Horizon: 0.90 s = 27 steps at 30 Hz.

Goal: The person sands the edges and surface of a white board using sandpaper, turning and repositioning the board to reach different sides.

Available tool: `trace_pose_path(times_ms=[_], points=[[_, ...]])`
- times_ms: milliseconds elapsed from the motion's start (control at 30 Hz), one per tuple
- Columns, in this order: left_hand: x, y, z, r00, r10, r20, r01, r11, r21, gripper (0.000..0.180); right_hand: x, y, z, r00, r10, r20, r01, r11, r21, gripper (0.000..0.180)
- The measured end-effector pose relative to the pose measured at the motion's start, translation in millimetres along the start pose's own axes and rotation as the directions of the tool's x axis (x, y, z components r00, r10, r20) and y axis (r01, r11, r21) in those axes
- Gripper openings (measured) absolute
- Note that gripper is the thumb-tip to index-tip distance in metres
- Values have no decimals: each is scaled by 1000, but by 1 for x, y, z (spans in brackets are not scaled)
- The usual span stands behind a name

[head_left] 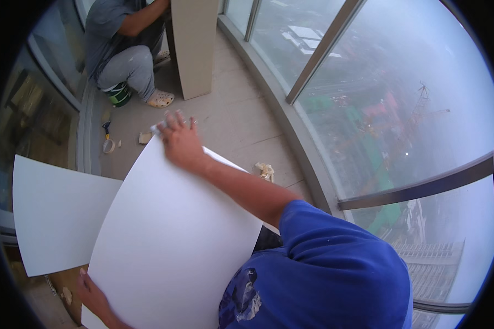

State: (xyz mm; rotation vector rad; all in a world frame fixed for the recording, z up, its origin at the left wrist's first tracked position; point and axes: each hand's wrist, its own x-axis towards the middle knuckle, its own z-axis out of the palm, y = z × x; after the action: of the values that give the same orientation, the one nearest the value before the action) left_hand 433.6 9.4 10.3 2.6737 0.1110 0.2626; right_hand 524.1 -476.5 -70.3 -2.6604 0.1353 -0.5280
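Observation:
A large white panel (pixel 164 230) leans before me, against my blue-shirted body. My right arm reaches across it, and my right hand (pixel 182 141) lies over its far top corner, slightly blurred, fingers bent over the edge. Something small and whitish (pixel 155 129) shows by those fingertips; its kind is unclear. At the lower left my left hand (pixel 91 296) grips the panel's side edge, its fingers partly hidden. Behind that edge stands a second white panel (pixel 60 216), which neither hand touches.
A co-worker (pixel 127 60) sits low on a green bucket (pixel 118 94) beside a tall beige board (pixel 195 52). A brush (pixel 106 129), tape roll (pixel 108 146) and crumpled scrap (pixel 265 171) lie on the tiled floor. Windows (pixel 389 109) line the right; glass doors (pixel 44 104) the left.

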Motion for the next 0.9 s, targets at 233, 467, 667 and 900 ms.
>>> trace_pose_path(times_ms=[233,467,667,900], points=[[-3,-9,-7,1000,9,-20,-9,1000,3,50,-15,-13,3,994,-100,34,99,994,41,51],[-3,-22,-1,996,-38,-84,38,999,-3,42,-44,-72,24,949,-315,27,311,947,85,50],[-9,20,-10,990,-62,-124,67,997,38,44,-1,-13,8,991,-115,-67,115,993,-9,43],[-9,27,-8,990,-54,-128,56,998,9,41,-39,-95,17,931,-364,3,363,930,46,48]])
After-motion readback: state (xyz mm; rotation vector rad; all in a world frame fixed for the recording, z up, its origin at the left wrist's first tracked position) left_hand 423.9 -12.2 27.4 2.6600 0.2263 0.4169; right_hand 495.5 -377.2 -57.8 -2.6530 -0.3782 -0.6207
